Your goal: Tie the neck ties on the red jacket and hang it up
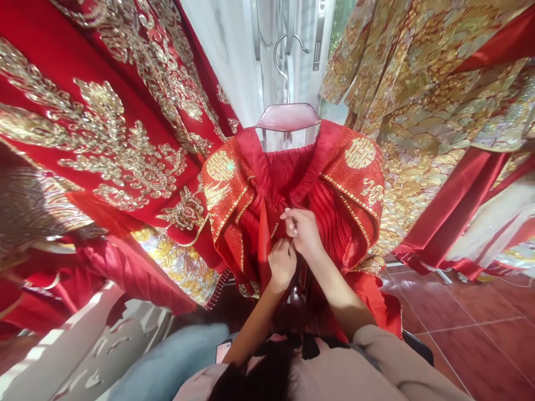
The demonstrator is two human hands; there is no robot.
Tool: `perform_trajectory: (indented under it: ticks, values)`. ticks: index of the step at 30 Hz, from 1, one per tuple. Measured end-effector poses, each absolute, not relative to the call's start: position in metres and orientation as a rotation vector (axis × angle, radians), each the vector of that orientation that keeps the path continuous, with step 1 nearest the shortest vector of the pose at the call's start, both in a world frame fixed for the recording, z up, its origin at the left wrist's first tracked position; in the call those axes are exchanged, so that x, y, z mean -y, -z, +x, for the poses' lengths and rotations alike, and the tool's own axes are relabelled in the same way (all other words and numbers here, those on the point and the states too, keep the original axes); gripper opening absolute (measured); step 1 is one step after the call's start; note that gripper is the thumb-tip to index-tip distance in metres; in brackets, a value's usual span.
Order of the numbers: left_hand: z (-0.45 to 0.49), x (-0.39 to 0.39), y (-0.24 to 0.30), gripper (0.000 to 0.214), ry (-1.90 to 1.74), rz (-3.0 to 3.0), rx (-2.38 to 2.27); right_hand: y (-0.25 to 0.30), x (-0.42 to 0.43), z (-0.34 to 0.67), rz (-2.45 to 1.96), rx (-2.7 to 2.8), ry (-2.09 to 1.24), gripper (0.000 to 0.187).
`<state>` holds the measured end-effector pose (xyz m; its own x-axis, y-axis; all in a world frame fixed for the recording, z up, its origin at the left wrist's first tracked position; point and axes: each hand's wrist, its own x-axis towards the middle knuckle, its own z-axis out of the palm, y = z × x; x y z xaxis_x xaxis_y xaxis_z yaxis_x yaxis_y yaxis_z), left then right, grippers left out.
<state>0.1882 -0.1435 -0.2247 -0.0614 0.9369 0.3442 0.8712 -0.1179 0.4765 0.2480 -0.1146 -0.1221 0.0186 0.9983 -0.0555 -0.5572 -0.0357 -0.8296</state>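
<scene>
A red pleated skirt (pixel 343 209) with gold-embroidered panels and a gathered elastic waistband hangs in front of me. Its shoulder-like upper corners spread over a clothes hanger (pixel 288 114), whose metal hook is up at the top. My right hand (pixel 303 229) is in front of the garment's middle, just below the waistband, with thumb and fingertips pinched together. Slightly lower and to the left, my left hand (pixel 282 263) is closed, its fingers curled against the red cloth. The two hands nearly touch. Whatever lies between their fingertips is too small or hidden to make out.
Red garments with silver-gold beading (pixel 125 139) crowd the left. A gold sequined garment (pixel 434 122) hangs at the right. A white carved panel (pixel 108 340) stands lower left, and red floor tiles (pixel 472 328) show lower right. Near my lap is a phone (pixel 223 351).
</scene>
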Motion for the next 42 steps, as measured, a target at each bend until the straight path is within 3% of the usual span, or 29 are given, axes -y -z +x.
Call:
perform_trajectory:
  ticks: [8, 12, 14, 16, 19, 25, 32, 37, 42]
  values:
    - [0.18, 0.161, 0.227, 0.021, -1.059, 2.111, -1.922, 0.142, 0.138, 0.25, -0.975, 1.077, -1.131, 0.03]
    - [0.177, 0.156, 0.232, 0.022, -1.043, 2.077, -1.923, 0.142, 0.138, 0.25, -1.055, 1.289, -0.764, 0.02]
    - [0.178, 0.155, 0.231, 0.023, -1.05, 2.092, -1.906, 0.136, 0.129, 0.25, -1.075, 1.392, -0.688, 0.035]
    - [0.179, 0.156, 0.23, 0.025, -1.082, 2.099, -1.893, 0.128, 0.119, 0.251, -1.116, 1.474, -0.682, 0.042]
    - [0.18, 0.157, 0.23, 0.025, -1.115, 2.11, -1.897, 0.113, 0.108, 0.258, -1.233, 1.565, -0.743, 0.038]
    - [0.175, 0.155, 0.232, 0.024, -1.109, 2.132, -1.913, 0.091, 0.119, 0.28, -1.304, 1.882, -0.791, 0.002]
    - [0.157, 0.152, 0.211, 0.018, -1.068, 2.057, -1.83, 0.098, 0.157, 0.282, -1.292, 1.829, -0.52, 0.021]
    - [0.144, 0.152, 0.184, 0.012, -1.372, 1.782, -1.563, 0.121, 0.183, 0.282, -1.204, 1.893, -0.757, 0.028]
    - [0.154, 0.145, 0.172, 0.04, -1.435, 1.434, -0.964, 0.131, 0.185, 0.287, -1.144, 1.817, -0.801, 0.028]
